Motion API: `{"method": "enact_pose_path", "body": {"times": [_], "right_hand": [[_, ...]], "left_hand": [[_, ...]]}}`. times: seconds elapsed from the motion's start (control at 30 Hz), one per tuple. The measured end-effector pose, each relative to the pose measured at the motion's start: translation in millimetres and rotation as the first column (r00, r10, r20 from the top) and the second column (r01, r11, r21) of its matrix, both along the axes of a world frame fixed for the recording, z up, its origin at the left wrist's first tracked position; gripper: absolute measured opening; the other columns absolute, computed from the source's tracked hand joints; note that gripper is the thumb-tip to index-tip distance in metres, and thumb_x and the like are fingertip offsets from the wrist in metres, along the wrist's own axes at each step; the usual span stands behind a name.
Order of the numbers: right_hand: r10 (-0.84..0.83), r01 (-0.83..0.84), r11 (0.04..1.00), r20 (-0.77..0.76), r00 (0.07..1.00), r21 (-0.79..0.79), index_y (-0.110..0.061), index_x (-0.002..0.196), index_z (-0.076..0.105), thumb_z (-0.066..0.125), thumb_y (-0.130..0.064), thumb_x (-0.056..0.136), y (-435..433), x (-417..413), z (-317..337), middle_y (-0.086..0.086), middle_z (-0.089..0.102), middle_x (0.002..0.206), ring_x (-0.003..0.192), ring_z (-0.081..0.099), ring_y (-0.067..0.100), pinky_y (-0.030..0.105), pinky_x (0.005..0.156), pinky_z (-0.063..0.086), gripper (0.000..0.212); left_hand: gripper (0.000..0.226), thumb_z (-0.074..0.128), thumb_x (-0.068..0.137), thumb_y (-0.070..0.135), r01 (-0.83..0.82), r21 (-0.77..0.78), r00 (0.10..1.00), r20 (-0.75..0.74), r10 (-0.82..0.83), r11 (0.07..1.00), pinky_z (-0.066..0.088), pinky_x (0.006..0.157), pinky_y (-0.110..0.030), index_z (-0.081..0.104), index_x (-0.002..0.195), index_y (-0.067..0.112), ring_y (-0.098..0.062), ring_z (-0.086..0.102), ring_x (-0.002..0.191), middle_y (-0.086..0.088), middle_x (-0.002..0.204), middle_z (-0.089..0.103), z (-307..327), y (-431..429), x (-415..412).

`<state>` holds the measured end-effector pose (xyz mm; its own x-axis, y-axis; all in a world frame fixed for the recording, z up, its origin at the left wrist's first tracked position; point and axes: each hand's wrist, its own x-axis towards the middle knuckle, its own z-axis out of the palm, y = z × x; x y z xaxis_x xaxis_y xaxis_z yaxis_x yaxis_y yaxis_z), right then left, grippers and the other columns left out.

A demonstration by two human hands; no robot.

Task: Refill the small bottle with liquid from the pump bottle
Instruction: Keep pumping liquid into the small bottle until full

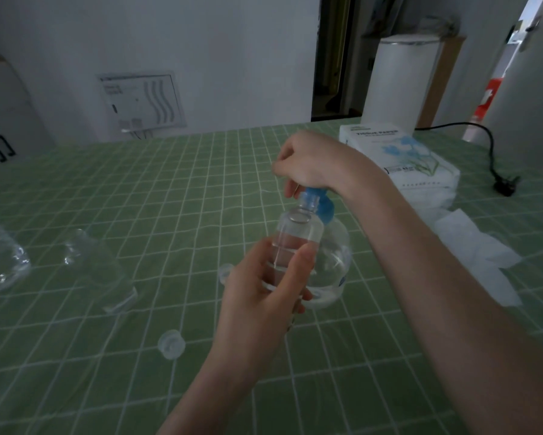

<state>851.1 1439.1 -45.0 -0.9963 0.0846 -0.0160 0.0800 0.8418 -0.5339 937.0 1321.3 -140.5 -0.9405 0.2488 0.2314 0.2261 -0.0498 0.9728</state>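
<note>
My left hand [264, 293] grips a small clear bottle [298, 233], uncapped, with its open mouth held just under the blue pump head [319, 200]. The clear pump bottle [336, 265] stands on the green checked tablecloth right behind the small bottle and holds some clear liquid. My right hand [308, 161] rests on top of the blue pump with its fingers curled over it. A small clear cap [171, 343] lies on the cloth near my left forearm. Another clear cap [224, 273] lies by my left fingers.
Two clear bottles lie on their sides at the left [100, 268] [0, 262]. A tissue paper pack [399, 158] and loose tissues [477, 255] sit to the right. A black cable with a plug [504, 183] lies at the far right. A white cylinder [399, 80] stands behind the table.
</note>
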Motion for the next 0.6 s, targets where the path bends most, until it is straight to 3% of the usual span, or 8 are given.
{"method": "enact_pose_path", "body": {"times": [0.17,0.23,0.5,0.6], "right_hand": [[0.005,-0.005,1.0,0.034,0.999,-0.002,-0.003,0.117,0.061,0.05,-0.018,0.096,-2.9,-0.2,-2.0,0.013,0.072,0.106,0.098,0.069,0.026,0.037,0.091,0.053,0.028],[0.005,-0.005,1.0,0.052,0.999,0.001,-0.002,0.118,0.06,0.05,-0.018,0.096,-2.5,0.4,-4.6,0.014,0.071,0.108,0.1,0.068,0.027,0.039,0.095,0.052,0.029],[0.009,-0.008,1.0,0.035,0.999,-0.026,-0.003,0.121,0.058,0.049,-0.019,0.097,-1.0,2.2,-5.2,0.014,0.069,0.109,0.101,0.067,0.028,0.04,0.094,0.052,0.03],[0.003,-0.003,1.0,-0.004,1.0,-0.017,-0.003,0.116,0.061,0.049,-0.022,0.096,-0.1,1.7,-0.2,0.014,0.071,0.105,0.097,0.068,0.027,0.034,0.079,0.052,0.03]], "left_hand": [[0.02,0.058,0.075,0.043,-0.004,0.003,1.0,-0.004,0.004,1.0,0.05,0.047,-0.022,0.066,0.084,0.028,-0.008,0.061,0.052,-0.002,0.073,0.07,-1.2,-0.1,-0.6],[0.021,0.058,0.075,0.043,-0.003,-0.006,1.0,-0.001,0.003,1.0,0.05,0.047,-0.022,0.066,0.084,0.026,-0.008,0.061,0.052,-0.003,0.072,0.07,-2.0,0.3,-0.7],[0.022,0.06,0.074,0.045,-0.007,-0.009,1.0,-0.008,0.006,1.0,0.049,0.048,-0.02,0.066,0.084,0.027,-0.006,0.062,0.053,0.0,0.071,0.07,-3.4,-0.6,-1.6],[0.019,0.059,0.075,0.044,0.0,0.002,1.0,-0.026,0.0,1.0,0.048,0.049,-0.018,0.066,0.085,0.03,-0.005,0.062,0.054,0.004,0.073,0.071,-1.8,0.3,-1.6]]}}
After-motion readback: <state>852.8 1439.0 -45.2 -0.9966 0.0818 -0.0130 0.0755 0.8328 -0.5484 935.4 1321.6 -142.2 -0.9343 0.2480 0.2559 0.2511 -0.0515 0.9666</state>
